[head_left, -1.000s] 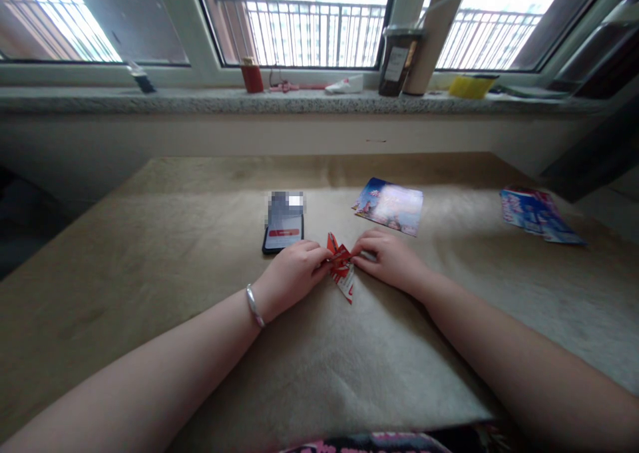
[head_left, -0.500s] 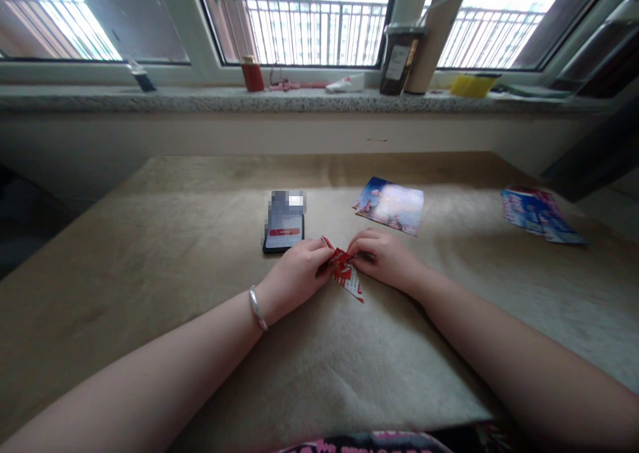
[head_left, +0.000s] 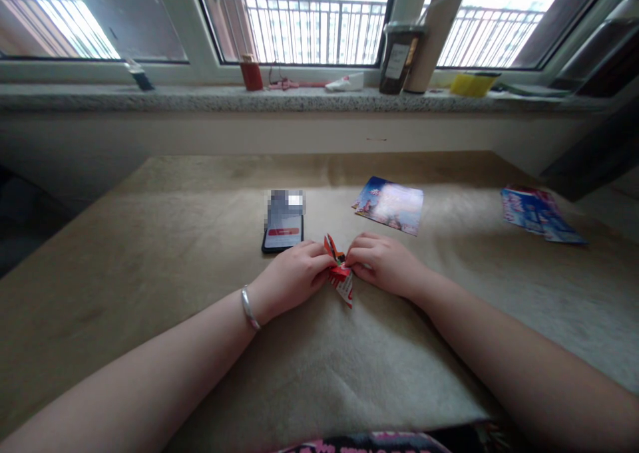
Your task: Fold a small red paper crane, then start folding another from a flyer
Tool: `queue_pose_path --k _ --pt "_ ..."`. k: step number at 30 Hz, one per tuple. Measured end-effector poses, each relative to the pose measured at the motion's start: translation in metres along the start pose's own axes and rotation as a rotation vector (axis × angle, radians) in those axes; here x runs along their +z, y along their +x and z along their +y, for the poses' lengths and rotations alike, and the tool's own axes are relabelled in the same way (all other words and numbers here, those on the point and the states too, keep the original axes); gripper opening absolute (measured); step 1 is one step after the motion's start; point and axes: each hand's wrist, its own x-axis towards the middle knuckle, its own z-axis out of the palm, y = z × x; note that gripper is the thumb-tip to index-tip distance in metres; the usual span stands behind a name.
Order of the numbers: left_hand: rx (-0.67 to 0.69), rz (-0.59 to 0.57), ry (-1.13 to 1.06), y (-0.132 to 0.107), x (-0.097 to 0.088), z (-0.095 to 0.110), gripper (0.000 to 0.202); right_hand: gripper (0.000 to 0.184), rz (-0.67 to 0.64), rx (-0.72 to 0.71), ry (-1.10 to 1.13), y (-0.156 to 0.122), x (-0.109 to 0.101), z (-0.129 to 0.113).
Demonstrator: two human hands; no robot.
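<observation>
Between my two hands is a small piece of folded paper, red and white with printing and some green and orange inside. My left hand, with a silver bangle at the wrist, pinches its left side. On the other side, the fingertips of my right hand are closed on the paper's right edge. One pointed end sticks up away from me and another points toward me. The fingers cover part of the folds. Just beyond my left hand lies a phone with its screen lit and partly blurred out.
Blue printed sheets lie beyond my right hand, and more printed sheets are fanned out at the table's right. Along the stone windowsill stand a red container, a dark jar and a yellow object.
The folded paper has turned more upright and opened at its middle, showing green and orange. Its near point has swung left. Both hands keep hold, shifting only slightly.
</observation>
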Motion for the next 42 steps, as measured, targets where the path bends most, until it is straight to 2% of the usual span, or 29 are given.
queue_pose_path --k 8,14,22,29,34,42 --pt "-0.055 -0.063 0.06 0.0 0.002 -0.004 0.019 0.018 -0.01 -0.004 -0.079 -0.003 -0.003 -0.002" --pt "0.023 -0.109 0.036 -0.001 -0.002 -0.006 0.025 0.022 -0.03 -0.025 -0.13 -0.003 -0.004 -0.005" --pt "-0.005 -0.102 0.047 -0.001 0.0 -0.006 0.023 0.023 -0.087 -0.036 -0.253 -0.003 -0.006 -0.015" --pt "0.013 -0.136 0.107 -0.001 -0.009 -0.003 0.023 0.025 -0.13 0.007 -0.258 -0.003 -0.009 -0.021" --pt "0.035 -0.179 0.273 0.0 -0.015 0.005 0.021 0.027 -0.166 0.064 -0.281 -0.003 -0.011 -0.027" --pt "-0.06 -0.191 0.332 -0.002 -0.017 0.012 0.018 0.023 -0.196 0.21 -0.233 -0.002 -0.014 -0.03"
